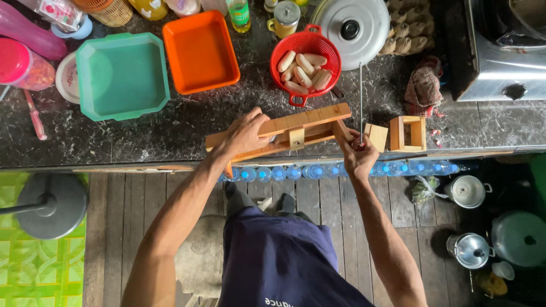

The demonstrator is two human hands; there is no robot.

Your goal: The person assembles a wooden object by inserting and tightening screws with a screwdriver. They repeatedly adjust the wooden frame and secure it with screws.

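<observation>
At the centre of the frame the left hand (pixel 245 135) lies closed over the left end of a long wooden jig (pixel 284 132) that rests slantwise on the dark marbled worktop (pixel 159 136), fingers curled over its upper edge. Just right of centre the right hand (pixel 358 154) is pinched shut on the lower end of one thin metal skewer (pixel 360 96), which stands up the frame from the jig's right end. Two smaller wooden pieces sit to the right of the jig: a solid block (pixel 376 136) touching the right hand's side, and an open square wooden frame (pixel 408 133) just beside it. Above the jig, one red colander (pixel 306 61) holds about nine pale sausages (pixel 302 70). In the upper left lie two empty trays side by side, one green tray (pixel 121 76) and one orange tray (pixel 200 51). One round metal lid (pixel 356 26) lies at the upper middle, with a crumpled cloth (pixel 423 88) below and right of it and a steel stove (pixel 500 57) in the upper right corner. A row of blue bottle caps (pixel 318 170) runs under the worktop's near edge
</observation>
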